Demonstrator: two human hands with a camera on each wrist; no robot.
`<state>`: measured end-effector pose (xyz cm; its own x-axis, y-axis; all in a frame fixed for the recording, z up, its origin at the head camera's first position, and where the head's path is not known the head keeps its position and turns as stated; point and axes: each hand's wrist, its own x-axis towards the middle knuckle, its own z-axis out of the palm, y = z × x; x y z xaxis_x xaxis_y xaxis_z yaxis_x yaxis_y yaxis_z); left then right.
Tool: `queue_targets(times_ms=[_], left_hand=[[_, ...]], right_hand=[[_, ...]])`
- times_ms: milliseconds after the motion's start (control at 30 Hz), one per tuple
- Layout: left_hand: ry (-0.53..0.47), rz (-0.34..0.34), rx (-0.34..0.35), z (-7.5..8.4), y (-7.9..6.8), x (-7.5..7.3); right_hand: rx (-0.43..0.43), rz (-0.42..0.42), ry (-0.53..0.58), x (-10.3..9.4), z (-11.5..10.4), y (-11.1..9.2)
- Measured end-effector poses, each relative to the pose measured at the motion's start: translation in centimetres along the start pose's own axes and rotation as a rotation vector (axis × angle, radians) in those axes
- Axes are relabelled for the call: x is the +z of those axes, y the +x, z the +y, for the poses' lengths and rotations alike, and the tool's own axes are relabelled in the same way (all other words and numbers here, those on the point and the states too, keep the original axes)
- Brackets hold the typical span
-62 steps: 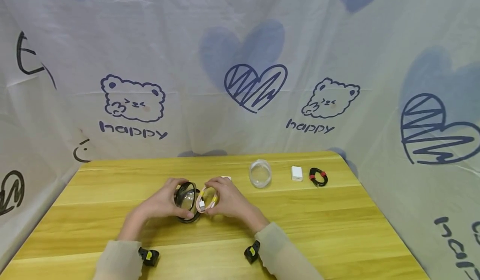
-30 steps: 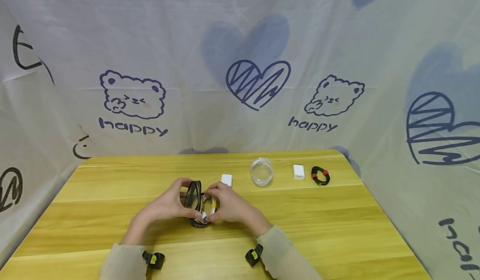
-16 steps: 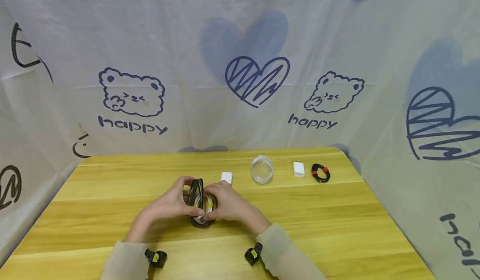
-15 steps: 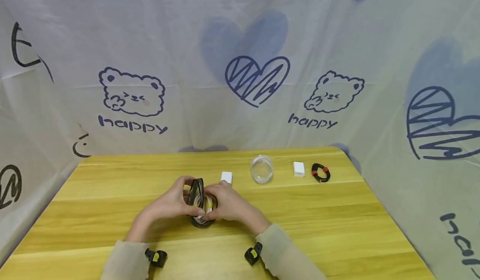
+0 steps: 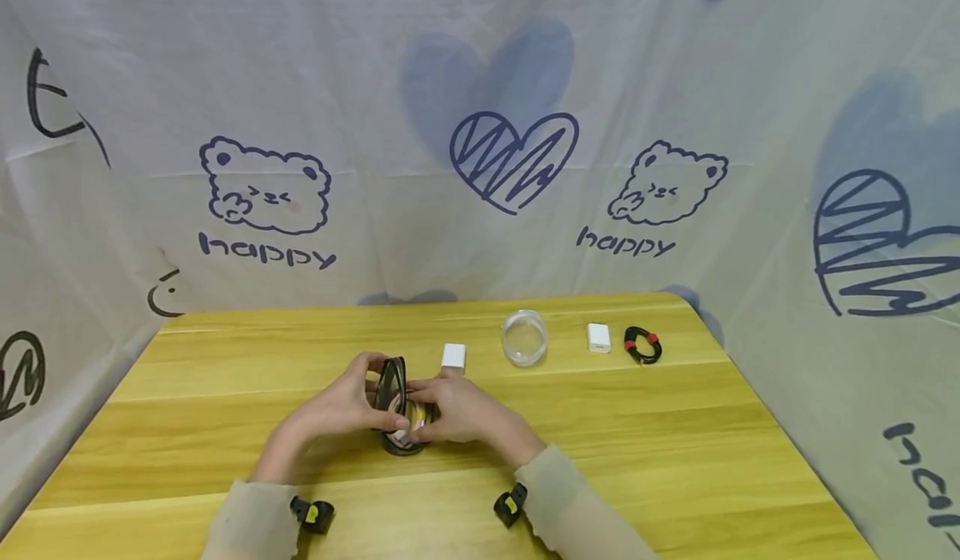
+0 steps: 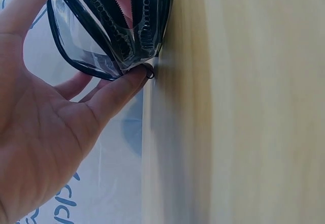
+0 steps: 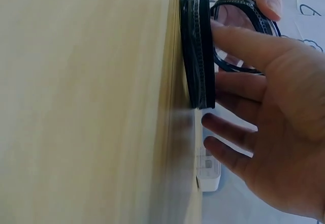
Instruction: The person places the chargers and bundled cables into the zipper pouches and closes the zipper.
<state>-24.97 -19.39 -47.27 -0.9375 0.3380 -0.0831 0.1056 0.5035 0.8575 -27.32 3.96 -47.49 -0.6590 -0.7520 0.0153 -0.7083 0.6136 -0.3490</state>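
Note:
A small round clear pouch with a black zip rim stands unzipped on the wooden table, its lid tilted up. My left hand holds that lid between thumb and fingers; the left wrist view shows the zip teeth spread apart. Inside the pouch's lower half lies a coiled pale cable with yellow ties, partly hidden by my fingers. My right hand is at the pouch's right side, thumb and forefinger reaching over the rim and the other fingers loosely extended. The tips inside are hidden.
A white charger block stands just beyond my right hand. Farther right are a clear round container, a second white charger block and a coiled black cable with red ties. A printed cloth hangs behind the table.
The coiled pale cable has gone from beside the pouch into it, carried by my right hand. My right fingers have since loosened and drawn back slightly. My left hand has shifted right, raising the lid.

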Motion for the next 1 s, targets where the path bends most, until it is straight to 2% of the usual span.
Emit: queue_targets(times_ms=[167, 433, 667, 1000], left_hand=[[-0.001, -0.002, 0.005, 0.1, 0.0, -0.1], [0.015, 0.000, 0.016, 0.4, -0.2, -0.1], [0.012, 0.000, 0.041, 0.5, -0.4, 0.0], [0.012, 0.004, 0.019, 0.3, -0.2, -0.1]], right_hand=[[-0.014, -0.020, 0.015, -0.1, 0.2, -0.1], [-0.018, -0.014, 0.103, -0.4, 0.6, -0.1], [-0.046, 0.101, 0.192, -0.5, 1.4, 0.1], [0.081, 0.289, 0.329, -0.9, 3.2, 0.2]])
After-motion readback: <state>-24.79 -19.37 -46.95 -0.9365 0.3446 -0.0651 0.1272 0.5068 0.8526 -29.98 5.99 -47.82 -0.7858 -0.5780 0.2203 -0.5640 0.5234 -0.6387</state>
